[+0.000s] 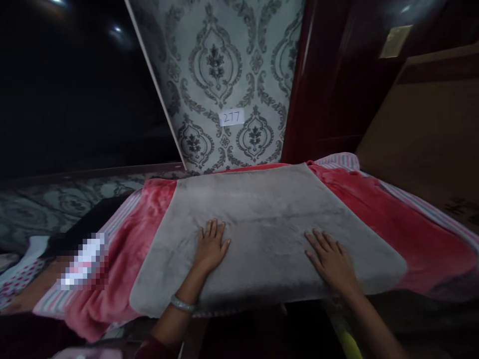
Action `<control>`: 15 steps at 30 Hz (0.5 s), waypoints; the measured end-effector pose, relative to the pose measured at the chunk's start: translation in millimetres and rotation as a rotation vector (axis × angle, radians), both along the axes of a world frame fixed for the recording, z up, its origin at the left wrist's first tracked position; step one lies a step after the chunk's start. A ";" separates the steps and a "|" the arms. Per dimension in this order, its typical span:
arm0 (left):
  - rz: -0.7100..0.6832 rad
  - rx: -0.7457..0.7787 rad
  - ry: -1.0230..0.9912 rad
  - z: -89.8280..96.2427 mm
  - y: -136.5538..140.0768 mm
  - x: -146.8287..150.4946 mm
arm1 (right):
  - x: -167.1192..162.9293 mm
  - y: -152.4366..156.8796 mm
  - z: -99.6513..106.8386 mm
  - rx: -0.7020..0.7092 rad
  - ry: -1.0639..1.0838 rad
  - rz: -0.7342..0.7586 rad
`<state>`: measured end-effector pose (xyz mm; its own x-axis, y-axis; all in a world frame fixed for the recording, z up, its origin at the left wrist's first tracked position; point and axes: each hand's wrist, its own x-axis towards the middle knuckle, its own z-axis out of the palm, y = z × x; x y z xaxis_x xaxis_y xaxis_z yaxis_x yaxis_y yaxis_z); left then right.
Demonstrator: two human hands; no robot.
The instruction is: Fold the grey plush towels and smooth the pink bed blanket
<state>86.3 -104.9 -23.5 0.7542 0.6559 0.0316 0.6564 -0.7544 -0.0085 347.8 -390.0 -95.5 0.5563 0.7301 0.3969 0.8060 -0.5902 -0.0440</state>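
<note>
A grey plush mat lies spread out in front of me, its surface mostly flat with a faint crease across the middle. My left hand rests palm down on its left half, fingers spread, with a bracelet on the wrist. On the right half, my right hand also lies flat, fingers a little apart. Beneath the mat is a red fleecy blanket, showing on both sides and along the back edge. Neither hand holds anything.
Striped cloth edges out from under the blanket. A large dark screen stands at back left, a cardboard box at right. Behind is patterned wallpaper with a paper label reading 277. Dotted fabric lies at far left.
</note>
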 end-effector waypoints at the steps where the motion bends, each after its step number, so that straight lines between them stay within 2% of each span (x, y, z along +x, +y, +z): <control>1: -0.001 -0.009 -0.007 -1.2 -0.7 -0.6 | 1.1 -1.1 -2.0 0.008 -0.002 0.008; 10: -0.062 -0.062 -0.093 -14.3 -1.5 -9.8 | 14.2 -7.7 -28.7 0.068 0.013 0.028; 15: -0.084 -0.100 -0.096 -13.5 -6.8 -14.2 | 17.6 -9.9 -33.8 0.089 0.008 0.056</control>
